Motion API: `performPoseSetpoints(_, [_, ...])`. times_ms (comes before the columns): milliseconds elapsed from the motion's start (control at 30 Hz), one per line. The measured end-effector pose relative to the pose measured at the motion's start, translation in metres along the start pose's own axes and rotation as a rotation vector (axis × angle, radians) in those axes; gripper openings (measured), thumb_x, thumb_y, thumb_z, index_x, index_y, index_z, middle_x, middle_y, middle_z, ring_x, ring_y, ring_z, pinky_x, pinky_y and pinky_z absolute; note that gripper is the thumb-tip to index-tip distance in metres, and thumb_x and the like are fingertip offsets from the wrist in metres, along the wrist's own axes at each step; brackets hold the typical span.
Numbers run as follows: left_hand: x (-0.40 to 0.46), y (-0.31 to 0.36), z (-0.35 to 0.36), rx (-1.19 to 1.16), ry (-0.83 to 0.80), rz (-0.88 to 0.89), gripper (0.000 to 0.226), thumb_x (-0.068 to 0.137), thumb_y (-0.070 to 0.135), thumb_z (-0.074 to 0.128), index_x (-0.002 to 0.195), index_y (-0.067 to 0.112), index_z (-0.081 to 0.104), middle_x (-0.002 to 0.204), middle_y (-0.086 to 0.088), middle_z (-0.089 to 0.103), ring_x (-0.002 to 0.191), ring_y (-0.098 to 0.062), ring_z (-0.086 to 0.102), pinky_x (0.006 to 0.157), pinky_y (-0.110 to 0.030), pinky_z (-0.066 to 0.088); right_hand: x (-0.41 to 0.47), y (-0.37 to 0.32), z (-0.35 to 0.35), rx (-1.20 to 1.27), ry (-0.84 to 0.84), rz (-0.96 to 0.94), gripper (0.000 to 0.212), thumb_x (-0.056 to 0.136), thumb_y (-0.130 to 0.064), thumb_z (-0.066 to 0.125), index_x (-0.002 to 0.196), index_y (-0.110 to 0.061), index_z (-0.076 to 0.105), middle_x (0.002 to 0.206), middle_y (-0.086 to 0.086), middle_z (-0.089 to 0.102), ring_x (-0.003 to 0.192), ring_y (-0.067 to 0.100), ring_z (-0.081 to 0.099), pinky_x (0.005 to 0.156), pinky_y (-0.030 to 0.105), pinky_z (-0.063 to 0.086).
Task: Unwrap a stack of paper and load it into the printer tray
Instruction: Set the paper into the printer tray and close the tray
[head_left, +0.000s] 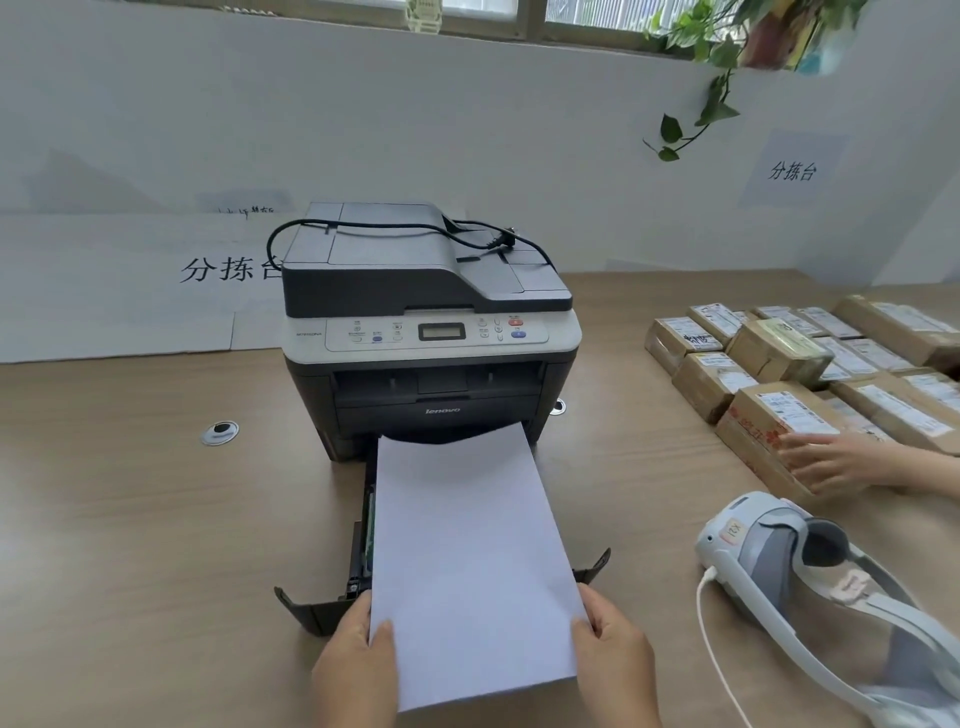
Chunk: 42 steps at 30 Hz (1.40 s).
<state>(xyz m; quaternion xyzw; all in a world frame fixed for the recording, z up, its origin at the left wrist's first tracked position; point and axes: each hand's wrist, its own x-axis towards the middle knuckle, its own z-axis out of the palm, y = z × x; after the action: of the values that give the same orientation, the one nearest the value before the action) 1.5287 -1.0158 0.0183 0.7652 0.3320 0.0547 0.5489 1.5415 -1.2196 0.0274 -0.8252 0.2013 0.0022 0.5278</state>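
Note:
A white stack of paper (467, 551) lies lengthwise over the pulled-out black printer tray (311, 610), its far end reaching into the slot of the grey and black printer (431, 332). My left hand (358, 660) grips the stack's near left corner, thumb on top. My right hand (613, 654) holds the near right corner the same way. The paper hides most of the tray; only its left rail and front corners show. No wrapper is in view.
A white headset (779, 556) with a cable lies on the wooden table at the right. Behind it are several taped parcels (769, 358), with another person's hand (836, 462) resting on one. A power cord (395, 231) lies on the printer's lid. A cable grommet (220, 432) sits left.

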Motion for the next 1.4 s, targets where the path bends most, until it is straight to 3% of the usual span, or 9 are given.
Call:
performPoseSetpoints(133, [0.017,0.001,0.004,0.162,-0.074,0.010,0.033,0.091,0.011,0.050,0.120,0.020,0.064,0.112,-0.009,0.072,0.101,-0.029,0.063,0.091,-0.032,0.048,0.012,-0.002,0.003,-0.081,-0.033,-0.011,0.045,0.079,0.004,0.042,0.075,-0.032,0.068,0.063,-0.008,0.066,0.052,0.010,0.046,0.047,0.011,0.036])
performPoseSetpoints(333, [0.039,0.017,0.008,0.205,-0.106,0.059,0.023,0.089,0.004,0.047,0.100,-0.003,0.066,0.069,-0.015,0.060,0.062,-0.032,0.050,0.056,-0.030,0.027,0.032,-0.015,0.012,-0.134,-0.023,0.027,0.018,0.074,0.009,0.037,0.072,0.004,0.054,0.057,0.001,0.038,0.058,0.017,0.026,0.048,0.023,0.020])
performPoseSetpoints(400, [0.050,0.016,0.012,0.187,-0.109,0.030,0.027,0.089,0.003,0.045,0.105,-0.004,0.065,0.089,-0.023,0.068,0.070,-0.036,0.058,0.059,-0.028,0.029,0.038,-0.024,0.015,-0.124,-0.041,0.032,0.021,0.074,0.010,0.035,0.068,0.002,0.053,0.057,0.000,0.041,0.058,0.017,0.027,0.043,0.018,0.018])
performPoseSetpoints(500, [0.069,0.016,0.021,0.182,-0.118,0.034,0.024,0.088,0.000,0.044,0.097,0.001,0.067,0.090,-0.015,0.070,0.071,-0.034,0.059,0.062,-0.028,0.037,0.052,-0.035,0.022,-0.112,-0.058,0.055,0.030,0.074,0.011,0.034,0.056,-0.006,0.051,0.048,-0.009,0.043,0.053,0.016,0.028,0.038,0.015,0.018])
performPoseSetpoints(600, [0.087,0.018,0.028,0.185,-0.097,0.028,0.033,0.090,0.005,0.046,0.117,0.007,0.064,0.113,-0.012,0.070,0.091,-0.035,0.065,0.076,-0.035,0.052,0.070,-0.036,0.034,-0.077,-0.072,0.076,0.035,0.074,0.013,0.032,0.079,0.001,0.064,0.065,0.003,0.059,0.058,0.019,0.035,0.047,0.023,0.026])
performPoseSetpoints(767, [0.106,0.024,0.037,0.155,-0.102,0.034,0.036,0.091,0.002,0.044,0.121,0.006,0.063,0.110,-0.011,0.070,0.093,-0.035,0.064,0.076,-0.037,0.053,0.094,-0.034,0.051,-0.111,-0.082,0.119,0.038,0.080,0.010,0.033,0.094,-0.006,0.064,0.094,0.009,0.071,0.079,0.028,0.062,0.061,0.026,0.044])
performPoseSetpoints(1000, [0.135,0.023,0.053,0.161,-0.089,0.043,0.039,0.089,0.000,0.041,0.124,0.007,0.059,0.113,-0.016,0.068,0.092,-0.041,0.063,0.076,-0.040,0.053,0.123,-0.036,0.068,-0.179,-0.087,0.172,0.044,0.087,0.006,0.034,0.124,-0.008,0.053,0.120,0.014,0.062,0.102,0.031,0.060,0.083,0.034,0.051])
performPoseSetpoints(1200, [0.136,0.020,0.059,0.285,-0.076,0.093,0.037,0.090,-0.005,0.040,0.121,0.001,0.059,0.107,-0.022,0.067,0.084,-0.038,0.059,0.064,-0.030,0.041,0.135,-0.037,0.073,-0.270,-0.113,0.204,0.047,0.089,0.006,0.034,0.132,-0.007,0.047,0.130,0.016,0.054,0.112,0.033,0.055,0.081,0.030,0.045])
performPoseSetpoints(1400, [0.138,0.024,0.060,0.233,-0.025,0.061,0.041,0.091,-0.002,0.041,0.128,0.005,0.056,0.115,-0.021,0.066,0.080,-0.031,0.053,0.066,-0.031,0.040,0.140,-0.036,0.074,-0.233,-0.129,0.225,0.047,0.086,0.007,0.033,0.127,-0.008,0.051,0.123,0.016,0.058,0.099,0.030,0.056,0.078,0.032,0.047])
